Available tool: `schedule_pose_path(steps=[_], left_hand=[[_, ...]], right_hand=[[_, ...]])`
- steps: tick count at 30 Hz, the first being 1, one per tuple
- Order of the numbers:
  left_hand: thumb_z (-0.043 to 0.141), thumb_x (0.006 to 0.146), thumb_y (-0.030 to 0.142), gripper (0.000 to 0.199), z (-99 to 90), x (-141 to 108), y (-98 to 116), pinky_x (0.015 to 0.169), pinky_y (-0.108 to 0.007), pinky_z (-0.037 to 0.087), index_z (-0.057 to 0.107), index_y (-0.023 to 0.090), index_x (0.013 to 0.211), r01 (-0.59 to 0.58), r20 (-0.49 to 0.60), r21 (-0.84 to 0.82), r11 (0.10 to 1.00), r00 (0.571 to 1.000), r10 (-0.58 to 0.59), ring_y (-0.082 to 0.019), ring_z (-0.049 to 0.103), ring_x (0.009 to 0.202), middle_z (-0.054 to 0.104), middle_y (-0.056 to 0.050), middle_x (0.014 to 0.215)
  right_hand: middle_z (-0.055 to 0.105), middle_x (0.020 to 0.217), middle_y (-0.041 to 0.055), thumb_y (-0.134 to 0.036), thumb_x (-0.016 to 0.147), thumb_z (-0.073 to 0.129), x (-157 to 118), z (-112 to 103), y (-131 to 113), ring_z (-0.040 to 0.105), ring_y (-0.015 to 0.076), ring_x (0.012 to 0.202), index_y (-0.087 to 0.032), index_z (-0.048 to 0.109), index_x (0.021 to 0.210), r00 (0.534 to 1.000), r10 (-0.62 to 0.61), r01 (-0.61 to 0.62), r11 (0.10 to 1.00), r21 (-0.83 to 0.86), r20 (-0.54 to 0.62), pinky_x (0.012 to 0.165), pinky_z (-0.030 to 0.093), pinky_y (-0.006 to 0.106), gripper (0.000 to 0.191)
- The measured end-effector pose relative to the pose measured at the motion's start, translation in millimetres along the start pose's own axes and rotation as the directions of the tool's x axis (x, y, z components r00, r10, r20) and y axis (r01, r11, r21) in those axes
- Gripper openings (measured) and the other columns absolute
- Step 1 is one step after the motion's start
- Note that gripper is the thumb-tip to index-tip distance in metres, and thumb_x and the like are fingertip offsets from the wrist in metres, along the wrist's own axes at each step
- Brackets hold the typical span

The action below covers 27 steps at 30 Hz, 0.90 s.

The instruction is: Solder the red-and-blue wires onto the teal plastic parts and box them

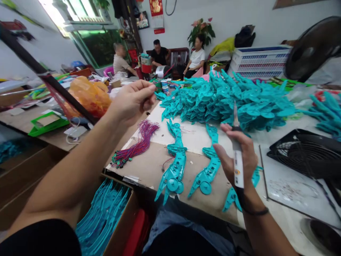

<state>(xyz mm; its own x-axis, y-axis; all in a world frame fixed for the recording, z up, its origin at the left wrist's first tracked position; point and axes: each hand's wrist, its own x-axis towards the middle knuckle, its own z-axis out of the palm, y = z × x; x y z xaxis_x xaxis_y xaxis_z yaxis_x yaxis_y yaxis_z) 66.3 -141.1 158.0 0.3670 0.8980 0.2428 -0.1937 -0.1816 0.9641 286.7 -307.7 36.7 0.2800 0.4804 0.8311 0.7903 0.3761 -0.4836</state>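
Note:
My left hand (137, 101) is raised over the table, its fingers pinched together; what they hold, if anything, is too small to make out. A white soldering iron (238, 165), tip pointing up, rests in my right hand (242, 153), against the palm with the fingers partly curled. Between my hands lie a teal plastic part (176, 163) with thin wires on it and a second teal part (209, 170). Another teal part (231, 200) is partly hidden behind my right wrist. Below my left hand lies a bundle of red and blue wires (140, 144).
A large pile of teal parts (218, 99) covers the back of the table. A black fan (303, 149) stands at the right, beside a whitish board (293, 192). An open box (134, 204) of teal parts is at the lower left. Several people sit in the background.

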Motion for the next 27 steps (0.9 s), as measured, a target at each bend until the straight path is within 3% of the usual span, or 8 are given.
schedule_pose_path(steps=[5, 8, 11, 16, 19, 21, 24, 27], left_hand=[[0.064, 0.091, 0.011, 0.017, 63.6, -40, -28, 0.050, -0.017, 0.036, 0.058, 0.014, 0.076, 0.156, 0.215, -0.219, 0.963, 0.971, -0.108, -0.005, 0.051, 0.051, 0.062, 0.000, 0.063], [0.072, 0.084, 0.014, 0.012, 88.5, -59, -46, 0.049, -0.016, 0.036, 0.061, 0.014, 0.079, 0.278, 0.286, -0.348, 0.895, 0.941, -0.180, -0.004, 0.050, 0.051, 0.062, 0.001, 0.066], [0.074, 0.082, 0.018, 0.012, 100.0, -73, -66, 0.044, -0.016, 0.028, 0.067, 0.013, 0.090, 0.405, 0.376, -0.435, 0.804, 0.893, -0.246, -0.003, 0.040, 0.044, 0.050, 0.005, 0.055], [0.083, 0.076, 0.028, 0.021, 98.2, -96, -100, 0.042, -0.016, 0.021, 0.068, 0.015, 0.083, 0.515, 0.472, -0.461, 0.723, 0.832, -0.292, -0.003, 0.028, 0.040, 0.032, 0.010, 0.045], [0.087, 0.071, 0.033, 0.030, 92.6, -107, -119, 0.045, -0.016, 0.027, 0.064, 0.016, 0.081, 0.542, 0.487, -0.419, 0.729, 0.811, -0.323, -0.004, 0.035, 0.042, 0.042, 0.008, 0.047], [0.088, 0.070, 0.035, 0.034, 91.4, -112, -132, 0.047, -0.017, 0.032, 0.062, 0.016, 0.081, 0.564, 0.490, -0.332, 0.756, 0.788, -0.373, -0.005, 0.043, 0.045, 0.051, 0.005, 0.051], [0.087, 0.070, 0.034, 0.035, 95.6, -114, -159, 0.053, -0.020, 0.042, 0.061, 0.014, 0.082, 0.611, 0.454, -0.197, 0.767, 0.750, -0.481, -0.009, 0.057, 0.054, 0.067, -0.002, 0.067], [0.085, 0.070, 0.028, 0.031, 102.6, -111, -186, 0.055, -0.020, 0.044, 0.060, 0.013, 0.079, 0.647, 0.350, -0.183, 0.740, 0.746, -0.566, -0.008, 0.059, 0.058, 0.070, -0.004, 0.074]], right_hand=[[0.064, 0.130, 0.0072, -0.045, 0.076, 0.083, 29, 15, -7, 0.062, 0.0260, 0.125, -0.028, 0.051, 0.115, 0.997, 0.059, -0.067, 0.961, 0.267, 0.040, 0.108, 0.053, 0.043, 0.053], [0.069, 0.106, 0.0021, -0.043, 0.079, 0.080, 21, 8, -3, 0.072, 0.0173, 0.086, -0.028, 0.049, 0.111, 0.957, 0.236, -0.288, 0.856, 0.429, 0.171, 0.075, 0.062, 0.032, 0.047], [0.067, 0.083, -0.0035, -0.039, 0.081, 0.077, 0, -19, -1, 0.057, 0.0079, 0.050, -0.027, 0.049, 0.109, 0.860, 0.391, -0.508, 0.712, 0.485, 0.327, 0.043, 0.046, 0.020, 0.041], [0.067, 0.072, -0.0029, -0.034, 0.079, 0.079, -19, -79, 12, 0.055, 0.0095, 0.050, -0.024, 0.052, 0.108, 0.772, 0.426, -0.619, 0.673, 0.405, 0.471, 0.040, 0.038, 0.020, 0.040], [0.068, 0.072, -0.0017, -0.032, 0.082, 0.075, -11, -92, 34, 0.061, 0.0125, 0.059, -0.022, 0.056, 0.106, 0.788, 0.403, -0.549, 0.801, 0.237, 0.465, 0.050, 0.043, 0.023, 0.032], [0.069, 0.075, -0.0013, -0.028, 0.082, 0.072, 0, -83, 55, 0.065, 0.0148, 0.068, -0.022, 0.059, 0.105, 0.824, 0.337, -0.420, 0.903, 0.091, 0.455, 0.061, 0.048, 0.026, 0.027], [0.070, 0.085, -0.0003, -0.021, 0.081, 0.067, 12, -44, 94, 0.064, 0.0164, 0.076, -0.023, 0.063, 0.104, 0.852, 0.193, -0.157, 0.981, -0.115, 0.486, 0.072, 0.048, 0.029, 0.023], [0.071, 0.095, 0.0030, -0.015, 0.081, 0.062, 4, -2, 125, 0.063, 0.0206, 0.089, -0.022, 0.066, 0.098, 0.791, 0.110, 0.002, 0.983, -0.182, 0.602, 0.083, 0.048, 0.034, 0.019]])
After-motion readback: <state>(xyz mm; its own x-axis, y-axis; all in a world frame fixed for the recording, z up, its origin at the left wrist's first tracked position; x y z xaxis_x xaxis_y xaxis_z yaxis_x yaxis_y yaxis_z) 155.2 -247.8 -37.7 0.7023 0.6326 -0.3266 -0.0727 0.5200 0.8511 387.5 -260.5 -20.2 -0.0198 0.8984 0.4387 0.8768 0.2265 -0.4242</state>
